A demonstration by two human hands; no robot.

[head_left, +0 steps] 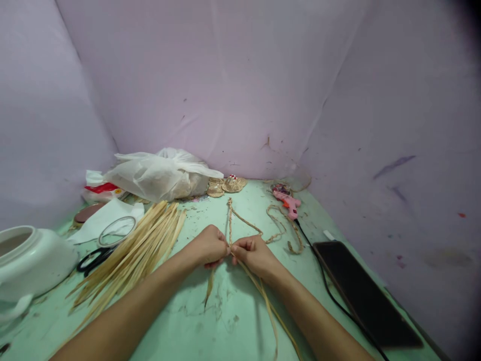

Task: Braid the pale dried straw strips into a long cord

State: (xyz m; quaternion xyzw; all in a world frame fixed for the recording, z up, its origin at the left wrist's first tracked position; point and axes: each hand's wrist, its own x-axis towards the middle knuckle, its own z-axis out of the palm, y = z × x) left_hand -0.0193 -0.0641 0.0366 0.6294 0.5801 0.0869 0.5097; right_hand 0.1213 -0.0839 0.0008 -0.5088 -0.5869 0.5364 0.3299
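A thin straw-coloured braid [230, 224] runs away from my two hands and doubles back in loose bends to the right over the green table. My left hand [213, 245] is closed in a pinch at the near end of the braid. Close beside it, my right hand [252, 252] pinches the same end, thumb against fingers. Loose flat strands [269, 306] trail from under my right hand towards the table's near edge. A short dry strand end [209, 287] hangs below my left hand. The exact crossing of strands between the fingertips is hidden.
Left of my hands lie a bundle of dry strips [139, 260], black-handled scissors [95, 259], a clear ring [116, 231] and a white pot [41, 260]. A white plastic bag [161, 175] sits behind. On the right are a pink glue gun [289, 203], its cord and a dark phone-like slab [366, 291].
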